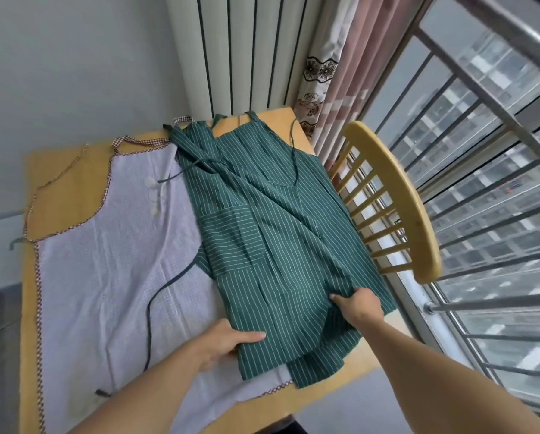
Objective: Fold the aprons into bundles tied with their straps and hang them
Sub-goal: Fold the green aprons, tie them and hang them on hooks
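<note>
Green striped cloth is pinched in both hands at the lower middle of the frame. The left hand [228,343] has its fingers [251,336] curled over the near left edge of the green apron [271,233], thumb underneath. The right hand [357,303] grips a bunched fold along the apron's right side. This apron lies folded lengthwise, its straps [293,151] trailing toward the top of the frame, and it overlaps a pale checked apron [106,261] spread flat to its left. Both lie on a yellow wooden surface [65,208]. A wooden chair [397,195] stands at the right, beside a railed window [481,151] and pink curtain [353,67].
</note>
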A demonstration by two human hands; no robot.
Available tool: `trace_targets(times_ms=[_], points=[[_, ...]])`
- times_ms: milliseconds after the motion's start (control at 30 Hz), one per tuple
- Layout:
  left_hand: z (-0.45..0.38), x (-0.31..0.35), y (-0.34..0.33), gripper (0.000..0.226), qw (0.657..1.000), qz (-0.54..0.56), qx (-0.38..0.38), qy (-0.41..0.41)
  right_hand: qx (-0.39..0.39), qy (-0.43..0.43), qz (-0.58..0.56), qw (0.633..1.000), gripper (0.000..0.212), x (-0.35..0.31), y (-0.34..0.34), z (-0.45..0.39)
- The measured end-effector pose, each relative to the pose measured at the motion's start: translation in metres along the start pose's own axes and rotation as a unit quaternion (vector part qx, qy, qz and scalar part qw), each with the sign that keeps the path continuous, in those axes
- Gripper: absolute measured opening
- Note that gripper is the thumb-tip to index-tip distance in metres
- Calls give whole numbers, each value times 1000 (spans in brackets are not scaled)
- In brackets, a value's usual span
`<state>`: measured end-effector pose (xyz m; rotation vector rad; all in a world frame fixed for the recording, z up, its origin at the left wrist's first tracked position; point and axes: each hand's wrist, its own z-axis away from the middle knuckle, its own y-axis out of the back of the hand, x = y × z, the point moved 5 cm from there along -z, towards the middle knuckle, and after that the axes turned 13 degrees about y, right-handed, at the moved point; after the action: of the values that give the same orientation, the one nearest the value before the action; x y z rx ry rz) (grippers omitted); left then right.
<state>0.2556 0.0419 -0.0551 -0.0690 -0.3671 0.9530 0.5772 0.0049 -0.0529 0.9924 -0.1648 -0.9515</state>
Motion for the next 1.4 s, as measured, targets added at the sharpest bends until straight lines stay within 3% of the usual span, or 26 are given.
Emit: trace_targets(times_ms=[67,133,167,233,300,367,433,500,567,700,867,967,1067,1167,1267,1400], points=[[19,15,-2,57,1000,2,-21,-14,42,19,-60,997,54,-9,9,7],[51,39,-1,46,999,27,-1,-42,72,18,-147,986,61,-20,21,14],[67,49,4,52,997,45,24,-58,63,10,-201,977,62,-31,28,23],[98,67,18,56,990,77,48,-106,0,-6,-292,956,61,-55,39,39],[125,79,36,37,979,153,29,-133,-69,-2,-339,938,53,-87,55,65],[148,87,65,34,961,223,30,-160,-102,28,-387,916,38,-125,75,95],[179,102,92,22,943,253,42,-214,-98,83,-487,864,24,-168,99,116],[220,121,114,9,920,274,37,-276,-83,144,-601,782,24,-211,121,132],[257,140,130,13,898,292,44,-325,-84,178,-650,734,24,-244,135,141],[304,143,154,14,880,304,101,-349,-45,166,-628,759,30,-275,138,158],[295,105,178,12,913,254,154,-278,-26,121,-561,818,31,-261,119,166],[286,81,182,11,956,81,183,-214,-50,103,-500,859,28,-238,109,178],[262,41,183,25,953,-189,226,-74,-189,40,-345,918,37,-190,71,192],[224,-5,178,26,948,-264,169,51,-295,-42,-274,914,40,-141,24,202],[196,-31,174,25,944,-278,117,130,-275,-77,-319,904,36,-125,0,193],[193,-8,173,15,971,-196,78,109,-256,-57,-319,911,28,-146,15,168]])
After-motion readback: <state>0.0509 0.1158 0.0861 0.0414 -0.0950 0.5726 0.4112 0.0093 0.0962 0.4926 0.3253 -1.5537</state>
